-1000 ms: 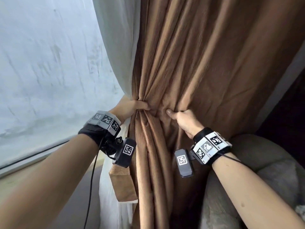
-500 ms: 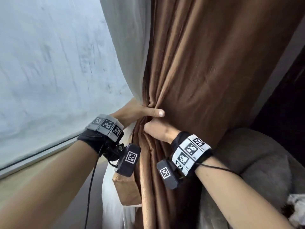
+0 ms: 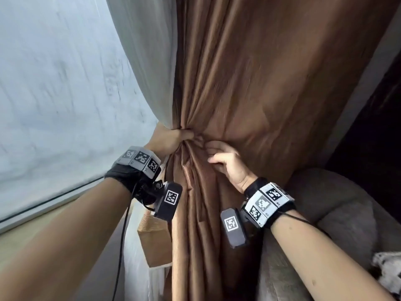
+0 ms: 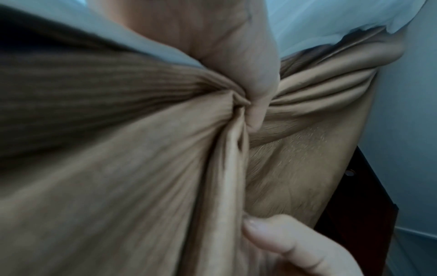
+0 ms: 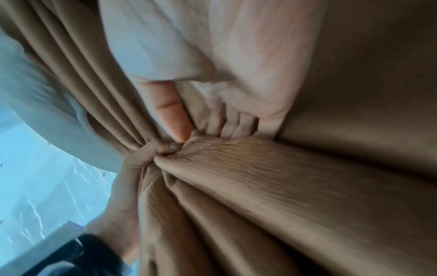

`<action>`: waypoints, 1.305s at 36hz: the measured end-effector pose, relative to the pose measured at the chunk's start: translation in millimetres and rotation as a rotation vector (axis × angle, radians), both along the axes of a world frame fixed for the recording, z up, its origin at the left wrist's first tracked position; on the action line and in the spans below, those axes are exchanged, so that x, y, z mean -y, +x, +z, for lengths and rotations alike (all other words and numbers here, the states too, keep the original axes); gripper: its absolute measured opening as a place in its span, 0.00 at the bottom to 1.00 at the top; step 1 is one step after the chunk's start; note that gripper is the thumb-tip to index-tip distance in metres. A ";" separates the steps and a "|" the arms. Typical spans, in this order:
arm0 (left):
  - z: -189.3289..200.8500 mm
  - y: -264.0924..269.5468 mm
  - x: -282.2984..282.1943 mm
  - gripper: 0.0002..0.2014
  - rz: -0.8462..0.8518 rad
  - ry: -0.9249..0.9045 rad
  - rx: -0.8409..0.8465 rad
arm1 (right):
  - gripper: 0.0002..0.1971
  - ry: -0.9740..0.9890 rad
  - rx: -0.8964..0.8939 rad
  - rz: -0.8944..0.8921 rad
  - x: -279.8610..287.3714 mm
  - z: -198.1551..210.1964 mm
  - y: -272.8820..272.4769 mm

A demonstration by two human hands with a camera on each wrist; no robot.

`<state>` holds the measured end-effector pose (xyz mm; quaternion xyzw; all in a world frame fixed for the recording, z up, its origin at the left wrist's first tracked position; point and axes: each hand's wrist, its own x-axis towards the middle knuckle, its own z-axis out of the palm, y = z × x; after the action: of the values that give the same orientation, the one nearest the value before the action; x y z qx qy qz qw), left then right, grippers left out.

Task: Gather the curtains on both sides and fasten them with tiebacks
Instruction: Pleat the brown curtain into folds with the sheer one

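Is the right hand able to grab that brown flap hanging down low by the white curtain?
Probably not straight away. The flap hangs left of the bunched brown curtain, which stands between it and the right hand. The left hand is nearer, but grips the folds.

curtain (image 3: 249,88): brown, fine ribbing | sheer lining (image 3: 147,61): pale grey-white | wristbands (image 3: 263,203): black-and-white square markers | armchair (image 3: 338,209): grey
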<state>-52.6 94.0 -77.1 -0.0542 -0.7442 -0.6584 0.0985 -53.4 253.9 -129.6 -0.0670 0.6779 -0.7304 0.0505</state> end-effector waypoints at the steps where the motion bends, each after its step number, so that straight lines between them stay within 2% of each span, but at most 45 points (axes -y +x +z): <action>1: 1.6 1.5 0.0 0.28 -0.020 0.006 -0.005 | 0.14 0.022 -0.013 -0.089 -5.1 -1.6 -2.1; 3: 5.0 4.8 0.3 0.37 -0.047 0.009 -0.006 | 0.12 0.007 -0.049 -0.306 -18.4 -3.3 -8.1; 5: 4.8 2.8 4.9 0.36 -0.040 0.008 -0.004 | 0.17 0.012 -0.071 -0.534 -35.1 -6.1 -16.2; 7: 3.1 0.4 12.5 0.29 -0.035 -0.014 0.012 | 0.34 0.039 -0.056 -0.700 -50.5 -7.8 -22.5; 9: 3.3 -1.6 19.6 0.22 -0.028 0.000 0.016 | 0.53 0.079 -0.016 -0.793 -62.1 -4.0 -22.2; 10: 4.3 -1.8 22.0 0.18 -0.025 0.008 0.014 | 0.56 0.092 -0.005 -0.812 -67.5 -1.7 -21.4; 12: 5.1 -3.7 27.1 0.18 -0.012 0.004 0.035 | 0.56 0.127 -0.010 -0.827 -76.8 -1.4 -23.8; 15: 5.5 -4.8 31.5 0.22 0.001 0.007 0.082 | 0.61 0.096 -0.033 -0.753 -76.6 -0.8 -28.1; 19: 5.3 -5.9 31.6 0.32 0.013 0.000 0.093 | 0.65 0.042 -0.079 -0.639 -60.7 -0.4 -36.3; 20: 5.6 -5.9 30.5 0.32 0.017 0.000 0.090 | 0.63 0.024 -0.077 -0.606 -58.4 -2.9 -39.3; 24: 4.7 -7.3 26.0 0.32 0.029 0.010 0.089 | 0.46 0.014 -0.090 -0.506 -52.3 -9.6 -50.0; 26: 3.6 -8.3 24.0 0.34 0.034 0.007 0.091 | 0.31 0.073 -0.108 -0.486 -43.3 -3.1 -42.8; 28: 4.4 -8.3 21.0 0.30 0.022 0.006 0.095 | 0.16 0.156 -0.103 -0.473 -32.6 3.3 -33.2; 30: 4.2 -9.9 18.8 0.24 0.018 -0.011 0.086 | 0.11 0.232 -0.125 -0.485 -22.2 5.7 -27.0; 34: 3.5 -11.6 16.0 0.21 0.007 -0.025 0.094 | 0.19 0.281 -0.181 -0.601 -10.6 6.7 -28.7; 38: 1.5 -13.9 17.1 0.39 -0.009 -0.049 0.119 | 0.17 0.252 -0.070 -0.690 -17.1 2.1 -42.8; 39: 1.0 -14.0 17.5 0.40 -0.021 -0.046 0.115 | 0.17 0.241 -0.047 -0.697 -18.8 -0.2 -46.7; 41: 0.7 -12.1 17.0 0.35 -0.047 -0.038 0.108 | 0.17 0.262 -0.012 -0.672 -19.6 -1.4 -48.0; 44: -1.7 -10.2 14.1 0.33 -0.074 -0.024 0.120 | 0.16 0.317 -0.029 -0.636 -17.1 0.2 -47.2; 47: -2.2 -7.3 10.4 0.24 -0.116 -0.017 0.130 | 0.18 0.355 -0.009 -0.623 -14.8 0.9 -48.5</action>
<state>-59.9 83.6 -79.3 -0.0552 -0.7501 -0.6589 0.0112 -101.9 268.6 -128.7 0.1494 0.7822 -0.5814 -0.1668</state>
